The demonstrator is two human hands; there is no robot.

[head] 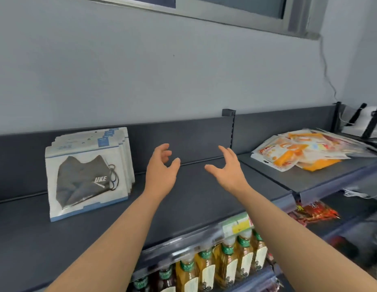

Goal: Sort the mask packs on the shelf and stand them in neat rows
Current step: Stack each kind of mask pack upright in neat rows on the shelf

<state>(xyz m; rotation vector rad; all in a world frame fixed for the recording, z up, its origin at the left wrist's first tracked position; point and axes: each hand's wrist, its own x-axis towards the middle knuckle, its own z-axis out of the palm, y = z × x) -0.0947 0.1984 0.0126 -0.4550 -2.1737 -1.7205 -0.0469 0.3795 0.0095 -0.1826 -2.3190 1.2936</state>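
Several white-and-blue mask packs (86, 173) stand upright in one row against the back panel at the left of the dark grey shelf (194, 199); the front pack shows a black mask. A loose heap of orange-and-white mask packs (297, 152) lies flat on the neighbouring shelf section at the right. My left hand (162, 165) and my right hand (227, 167) hover above the middle of the shelf, palms facing each other, fingers relaxed. Neither hand holds or touches anything.
A slotted upright post (230, 127) divides the two shelf sections. Bottles of yellow drink (225, 262) fill the shelf below, with red packets (314, 211) lower right. A white device with black antennas (364, 123) sits at the far right, a cable (326, 68) running up the wall.
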